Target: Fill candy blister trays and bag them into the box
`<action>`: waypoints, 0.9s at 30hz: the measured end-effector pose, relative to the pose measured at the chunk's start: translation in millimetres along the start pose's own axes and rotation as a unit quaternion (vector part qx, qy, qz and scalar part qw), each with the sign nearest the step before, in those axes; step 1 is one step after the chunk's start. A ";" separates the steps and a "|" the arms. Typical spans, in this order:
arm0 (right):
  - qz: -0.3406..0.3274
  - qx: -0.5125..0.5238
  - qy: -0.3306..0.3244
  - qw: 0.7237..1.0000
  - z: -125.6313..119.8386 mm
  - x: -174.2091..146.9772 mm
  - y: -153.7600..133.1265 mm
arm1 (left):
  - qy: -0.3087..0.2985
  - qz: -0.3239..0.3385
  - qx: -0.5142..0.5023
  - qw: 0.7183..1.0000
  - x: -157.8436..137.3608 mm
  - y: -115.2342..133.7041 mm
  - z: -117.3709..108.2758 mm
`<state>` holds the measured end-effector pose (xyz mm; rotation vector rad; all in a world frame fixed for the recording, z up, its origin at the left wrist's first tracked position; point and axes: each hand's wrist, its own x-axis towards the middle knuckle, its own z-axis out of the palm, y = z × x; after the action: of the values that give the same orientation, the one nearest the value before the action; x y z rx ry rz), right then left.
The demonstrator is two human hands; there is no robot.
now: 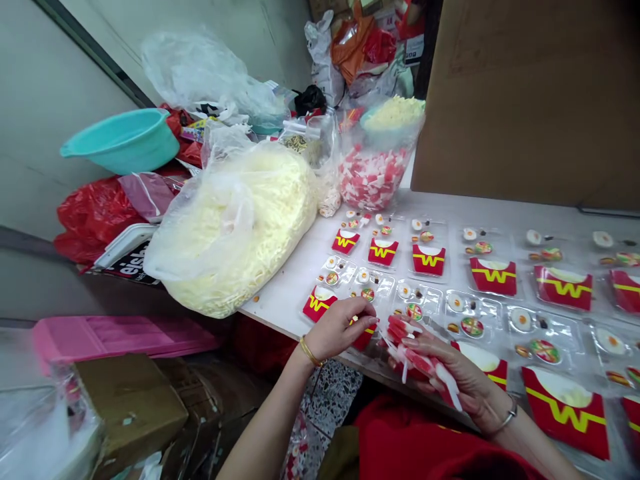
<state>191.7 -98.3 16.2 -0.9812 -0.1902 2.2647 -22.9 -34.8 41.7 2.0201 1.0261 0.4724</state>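
Observation:
My right hand (457, 367) is closed around a bunch of small red-and-white pieces (423, 363), which stick out past the fingers over the table's front edge. Just to its left, my left hand (345, 327) has its fingertips pinched together above a clear blister tray; what they hold, if anything, is too small to make out. Under that hand lies a red fries-box shape (364, 337) with a yellow W, partly covered. Beside it, another tray carries a red fries box (319, 303), a mini fried egg and a mini pizza (332, 278).
Two rows of similar trays (493, 275) run rightward along the white table (295, 267). A big bag of pale yellow pieces (270, 220) sits at left, a bag of red-and-white pieces (373, 177) behind. Cardboard (530, 100) stands at back right; a turquoise basin (125, 143) at far left.

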 end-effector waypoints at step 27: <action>-0.089 0.096 0.039 0.991 -16.1 20.4 -19.7 | 0.205 -0.076 0.220 0.951 27.3 -85.9 -12.0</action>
<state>202.7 -72.2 -0.1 -0.9119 -0.0248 2.0368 -56.9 22.8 -19.9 2.2540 1.6506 0.6427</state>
